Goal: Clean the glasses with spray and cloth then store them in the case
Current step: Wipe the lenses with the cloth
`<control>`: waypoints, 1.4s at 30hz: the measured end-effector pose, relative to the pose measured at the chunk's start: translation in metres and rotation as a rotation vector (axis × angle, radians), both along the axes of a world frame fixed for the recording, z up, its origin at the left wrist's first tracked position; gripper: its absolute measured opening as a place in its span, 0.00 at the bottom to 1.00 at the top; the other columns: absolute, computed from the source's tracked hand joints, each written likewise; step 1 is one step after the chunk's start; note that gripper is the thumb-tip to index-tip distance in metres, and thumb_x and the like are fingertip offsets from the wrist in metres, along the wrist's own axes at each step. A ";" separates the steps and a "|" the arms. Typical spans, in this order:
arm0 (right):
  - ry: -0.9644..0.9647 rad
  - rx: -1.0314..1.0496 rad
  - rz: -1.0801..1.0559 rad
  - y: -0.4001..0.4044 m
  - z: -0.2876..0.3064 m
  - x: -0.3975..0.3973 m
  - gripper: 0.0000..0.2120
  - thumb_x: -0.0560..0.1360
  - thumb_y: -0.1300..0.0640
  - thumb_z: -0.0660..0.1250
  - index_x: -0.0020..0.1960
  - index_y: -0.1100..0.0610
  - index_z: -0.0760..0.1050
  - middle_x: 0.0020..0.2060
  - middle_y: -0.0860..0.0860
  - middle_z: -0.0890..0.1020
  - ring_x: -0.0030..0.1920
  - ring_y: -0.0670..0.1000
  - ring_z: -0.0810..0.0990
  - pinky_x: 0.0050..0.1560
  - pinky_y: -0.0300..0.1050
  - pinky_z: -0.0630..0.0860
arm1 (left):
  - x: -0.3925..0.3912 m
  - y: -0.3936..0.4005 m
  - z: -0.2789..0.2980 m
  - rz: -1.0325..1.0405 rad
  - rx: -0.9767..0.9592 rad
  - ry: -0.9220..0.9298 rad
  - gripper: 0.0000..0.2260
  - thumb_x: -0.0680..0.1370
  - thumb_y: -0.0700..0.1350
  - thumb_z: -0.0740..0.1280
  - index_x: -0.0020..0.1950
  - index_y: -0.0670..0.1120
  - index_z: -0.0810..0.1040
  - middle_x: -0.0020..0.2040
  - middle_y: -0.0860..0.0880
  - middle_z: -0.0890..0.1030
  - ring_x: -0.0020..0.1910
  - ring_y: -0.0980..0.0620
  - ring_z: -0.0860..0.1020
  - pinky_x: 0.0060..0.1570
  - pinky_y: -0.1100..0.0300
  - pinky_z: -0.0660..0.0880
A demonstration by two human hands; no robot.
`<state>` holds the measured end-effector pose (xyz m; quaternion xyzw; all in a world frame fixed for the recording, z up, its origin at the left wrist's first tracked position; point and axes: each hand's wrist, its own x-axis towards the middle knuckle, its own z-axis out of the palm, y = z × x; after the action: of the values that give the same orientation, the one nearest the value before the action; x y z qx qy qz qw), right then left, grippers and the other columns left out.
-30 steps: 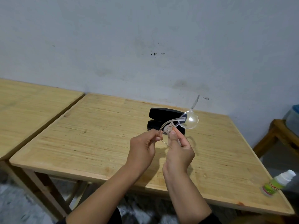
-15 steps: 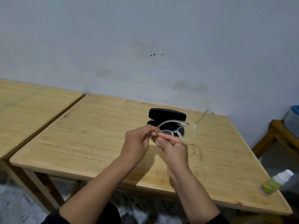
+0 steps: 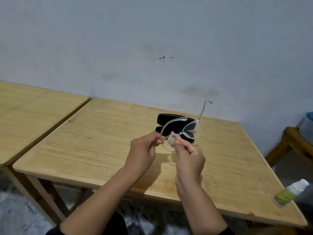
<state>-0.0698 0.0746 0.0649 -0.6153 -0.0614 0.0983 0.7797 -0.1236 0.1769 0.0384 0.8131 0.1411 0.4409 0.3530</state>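
Clear-framed glasses (image 3: 191,131) are held in the air above the wooden table (image 3: 101,136). My left hand (image 3: 144,151) pinches the frame at its near left corner. My right hand (image 3: 188,156) presses a small pale cloth (image 3: 171,139) against the near lens between thumb and fingers. One temple arm sticks up toward the wall. Behind the glasses lies the open black case (image 3: 169,119), partly hidden by them. A small spray bottle (image 3: 290,192) with a green label and white cap lies at the table's near right corner.
A second wooden table (image 3: 33,112) adjoins on the left. A wooden stool (image 3: 291,143) with a blue-lidded container (image 3: 308,122) stands at the right. The grey wall runs right behind the table.
The glasses have been turned so the far lens and temple arm rise up again. The cloth now shows at the near lens under my right fingers. Both hands stayed over the table's middle.
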 end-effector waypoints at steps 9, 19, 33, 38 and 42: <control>0.024 0.202 -0.042 0.002 -0.003 -0.001 0.11 0.74 0.67 0.66 0.44 0.52 0.81 0.46 0.53 0.85 0.47 0.46 0.84 0.48 0.35 0.77 | 0.003 -0.014 -0.006 -0.079 -0.017 -0.090 0.08 0.75 0.41 0.61 0.40 0.49 0.77 0.39 0.54 0.82 0.46 0.64 0.80 0.43 0.70 0.76; -0.107 0.063 0.162 0.000 -0.006 0.004 0.13 0.73 0.68 0.67 0.40 0.51 0.81 0.40 0.49 0.86 0.46 0.45 0.84 0.44 0.32 0.77 | 0.006 -0.009 -0.001 -0.040 0.102 -0.094 0.14 0.72 0.32 0.63 0.42 0.52 0.75 0.38 0.52 0.82 0.39 0.60 0.79 0.37 0.72 0.72; -0.198 -0.278 0.345 -0.010 -0.008 0.013 0.12 0.72 0.63 0.69 0.40 0.47 0.84 0.42 0.47 0.86 0.47 0.47 0.83 0.54 0.48 0.79 | 0.000 0.013 0.003 0.026 0.083 -0.048 0.09 0.73 0.33 0.61 0.41 0.44 0.79 0.41 0.57 0.81 0.43 0.74 0.76 0.41 0.78 0.71; -0.140 -0.088 0.031 -0.004 -0.009 0.009 0.12 0.71 0.64 0.70 0.40 0.46 0.81 0.36 0.36 0.84 0.44 0.36 0.82 0.46 0.32 0.77 | 0.002 0.003 -0.002 -0.018 0.073 -0.028 0.09 0.74 0.34 0.61 0.41 0.44 0.79 0.43 0.57 0.80 0.45 0.73 0.76 0.44 0.77 0.72; -0.130 0.006 -0.163 0.005 -0.010 0.002 0.10 0.73 0.64 0.68 0.45 0.48 0.81 0.40 0.38 0.84 0.46 0.36 0.81 0.47 0.29 0.76 | 0.004 -0.017 -0.004 -0.071 0.059 -0.062 0.10 0.74 0.37 0.60 0.42 0.48 0.78 0.42 0.55 0.82 0.44 0.62 0.80 0.45 0.74 0.74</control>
<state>-0.0673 0.0797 0.0554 -0.6209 -0.0619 -0.0057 0.7814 -0.1194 0.1602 0.0348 0.8136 0.0880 0.4571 0.3485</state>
